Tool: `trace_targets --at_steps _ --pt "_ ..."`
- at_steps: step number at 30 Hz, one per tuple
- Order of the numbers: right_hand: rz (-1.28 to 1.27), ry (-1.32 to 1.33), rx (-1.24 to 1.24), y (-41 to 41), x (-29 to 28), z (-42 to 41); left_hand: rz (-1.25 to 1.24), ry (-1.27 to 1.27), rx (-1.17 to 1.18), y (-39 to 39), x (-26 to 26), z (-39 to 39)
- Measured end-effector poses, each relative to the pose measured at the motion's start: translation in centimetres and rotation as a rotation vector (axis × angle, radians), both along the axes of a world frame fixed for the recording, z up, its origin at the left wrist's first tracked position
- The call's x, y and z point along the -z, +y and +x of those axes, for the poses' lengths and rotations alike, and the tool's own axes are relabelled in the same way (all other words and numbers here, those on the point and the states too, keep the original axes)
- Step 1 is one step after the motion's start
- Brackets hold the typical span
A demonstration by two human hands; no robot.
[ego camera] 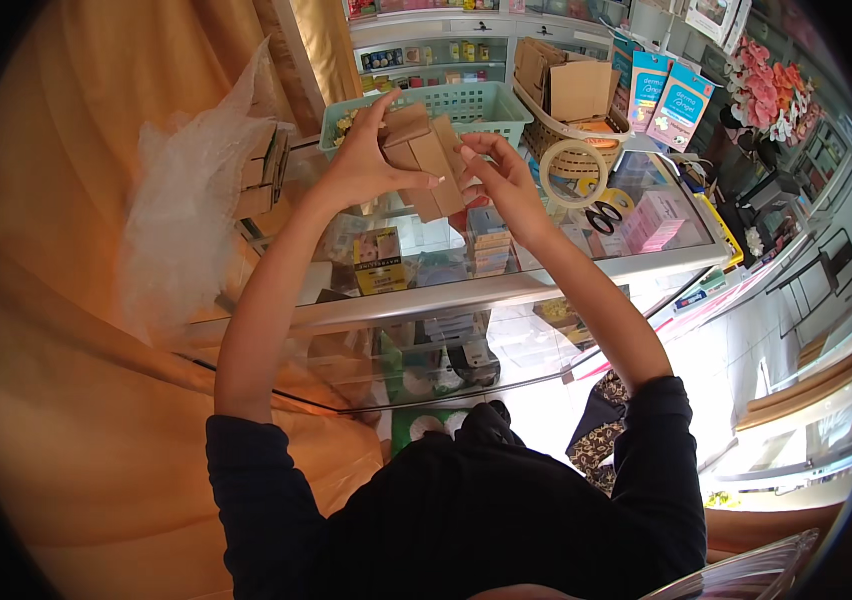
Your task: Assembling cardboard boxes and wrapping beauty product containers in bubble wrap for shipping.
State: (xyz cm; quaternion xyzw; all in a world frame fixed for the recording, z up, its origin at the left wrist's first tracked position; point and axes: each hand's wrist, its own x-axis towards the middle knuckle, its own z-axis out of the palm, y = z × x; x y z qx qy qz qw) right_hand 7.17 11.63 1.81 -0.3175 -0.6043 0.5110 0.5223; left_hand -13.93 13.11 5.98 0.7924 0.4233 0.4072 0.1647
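A small brown cardboard box (426,161) is held up above a glass-topped display counter (426,294), with an end flap standing out on its right side. My left hand (366,161) grips it from the left, thumb along the near face and fingers over the far side. The fingertips of my right hand (502,176) are at the edge of the flap; the lower fingers are partly hidden. Right of that hand, a large roll of clear tape (543,174) leans near scissors with black handles (603,217) and a yellow roll (615,198).
Behind the box sits a mint plastic basket (482,94). A woven-look basket (576,142) holds folded cardboard (579,90). Bubble wrap (185,202) and flattened cardboard (264,176) lie at left by an orange curtain (80,360). Pink boxes (652,223) and artificial flowers (760,86) are at right.
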Motion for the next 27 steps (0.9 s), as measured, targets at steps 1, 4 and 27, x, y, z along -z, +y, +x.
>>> trace_targets --at_steps 1,4,27 --pt "0.021 0.003 0.036 0.1 -0.2 0.3 0.001 0.000 0.003 -0.2 -0.1 0.2" --pt "0.077 0.021 0.097 0.3 -0.4 0.9 0.208 0.137 -0.058 -1.0 0.3 0.8" --pt "0.562 -0.415 -0.013 0.9 0.4 1.0 0.302 0.326 0.131 -5.6 4.1 1.5"
